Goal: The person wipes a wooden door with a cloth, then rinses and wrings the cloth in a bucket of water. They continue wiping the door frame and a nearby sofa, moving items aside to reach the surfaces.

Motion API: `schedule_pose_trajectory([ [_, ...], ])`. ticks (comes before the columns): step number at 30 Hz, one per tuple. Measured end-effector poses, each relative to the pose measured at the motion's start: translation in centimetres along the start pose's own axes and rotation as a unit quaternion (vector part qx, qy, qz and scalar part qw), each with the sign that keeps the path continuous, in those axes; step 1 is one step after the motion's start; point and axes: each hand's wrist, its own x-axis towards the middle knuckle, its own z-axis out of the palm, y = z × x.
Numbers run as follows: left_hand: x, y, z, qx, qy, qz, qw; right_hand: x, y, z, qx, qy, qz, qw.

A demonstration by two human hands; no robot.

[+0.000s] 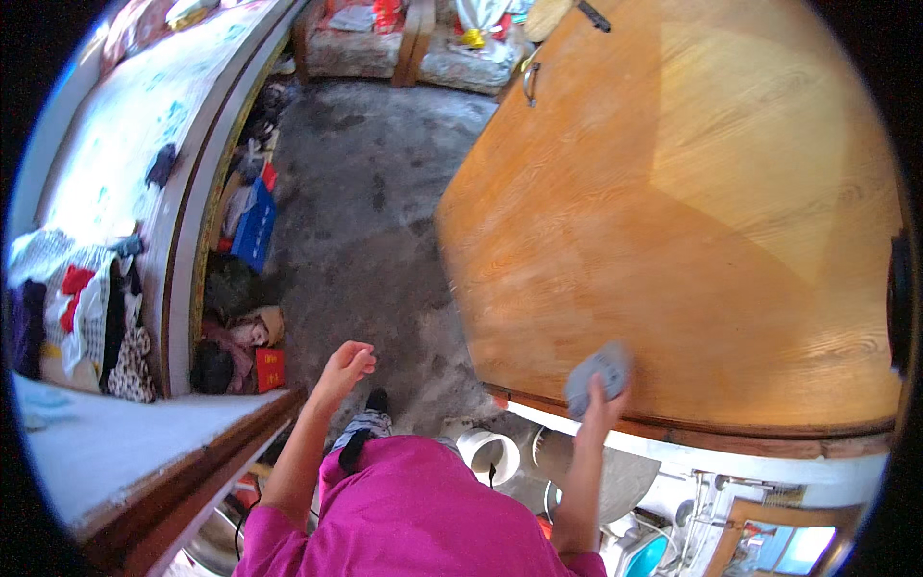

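A folded grey cloth, smeared by motion, is in my right hand. The hand grips it at the lower edge of a broad wood-grain panel that looks like a door, with a dark metal handle near its far edge. Whether the cloth touches the wood is hard to tell. My left hand hangs over the grey floor to the left, its fingers curled in, with nothing visible in them.
A blue box, a red box and dark items lie under the bed-like platform at left. Cushioned armchairs stand at the far side. A white bucket is beside my body, and a ledge runs at lower left.
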Motion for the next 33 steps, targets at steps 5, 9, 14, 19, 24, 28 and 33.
schedule_pose_trajectory([
  [5, 1.8, 2.2, -4.8, 0.015, 0.043, 0.047, 0.998, 9.1, -17.3, -1.5, -0.236, 0.190, -0.459, 0.835],
  [9, 3.0, 4.9, -6.9, -0.009, 0.069, 0.055, 0.996, 13.1, -27.3, -0.8, -0.332, 0.368, -0.563, 0.662],
  [14, 4.7, 6.9, -9.6, -0.014, 0.095, 0.048, 0.994, 19.3, -22.7, 9.6, -0.516, 0.227, -0.535, 0.629],
  [19, 10.2, 8.3, -13.8, 0.006, 0.100, 0.074, 0.992, 20.0, 1.3, 19.2, -0.641, -0.182, -0.362, 0.652],
  [24, 13.3, 10.5, -22.3, 0.004, 0.205, 0.100, 0.974, 17.9, -0.6, 24.6, -0.434, -0.228, -0.196, 0.849],
  [28, 14.7, 12.2, -28.9, 0.003, 0.263, 0.076, 0.962, 23.8, -7.8, 30.0, -0.386, -0.239, -0.228, 0.861],
  [33, 17.4, 15.2, -36.7, 0.093, 0.333, 0.071, 0.936, 31.6, -12.0, 38.6, -0.297, -0.206, -0.368, 0.857],
])
